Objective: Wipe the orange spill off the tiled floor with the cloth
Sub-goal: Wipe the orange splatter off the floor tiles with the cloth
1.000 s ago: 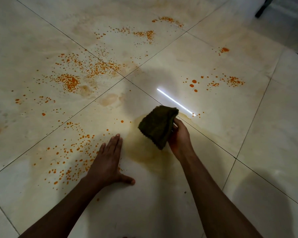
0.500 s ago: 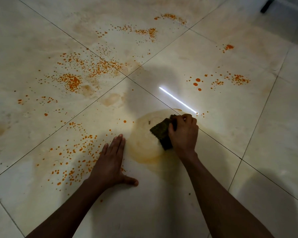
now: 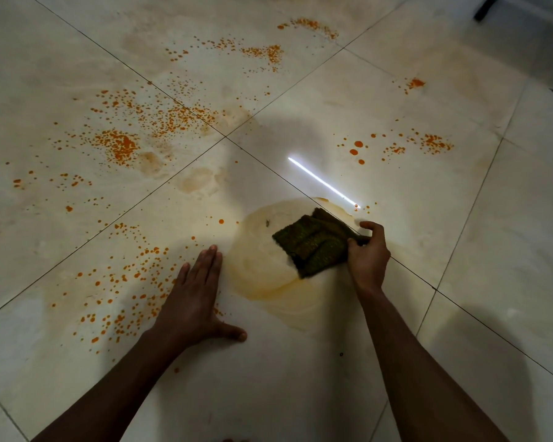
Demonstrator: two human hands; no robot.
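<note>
A dark olive-green cloth [image 3: 313, 244] lies folded on the pale tiled floor [image 3: 300, 378], and my right hand [image 3: 366, 250] grips its right edge. Under and around the cloth is a round smeared wet patch [image 3: 259, 269] with an orange-brown rim. My left hand [image 3: 195, 295] rests flat on the floor to the left of that patch, fingers together, thumb out. Orange droplets [image 3: 125, 282] are spattered just left of my left hand. A denser orange splash [image 3: 122, 146] sits farther back on the left.
More orange spots [image 3: 428, 143] lie to the back right, and a band of orange specks [image 3: 265, 52] at the far back. A bright strip of reflected light [image 3: 323, 182] crosses the tile beyond the cloth. A dark furniture leg [image 3: 486, 8] shows at the top right.
The cloth, held up off the floor one second ago, was pressed down in a bunch and now lies spread out flatter, with my right hand shifted to its right edge. My left hand stayed planted.
</note>
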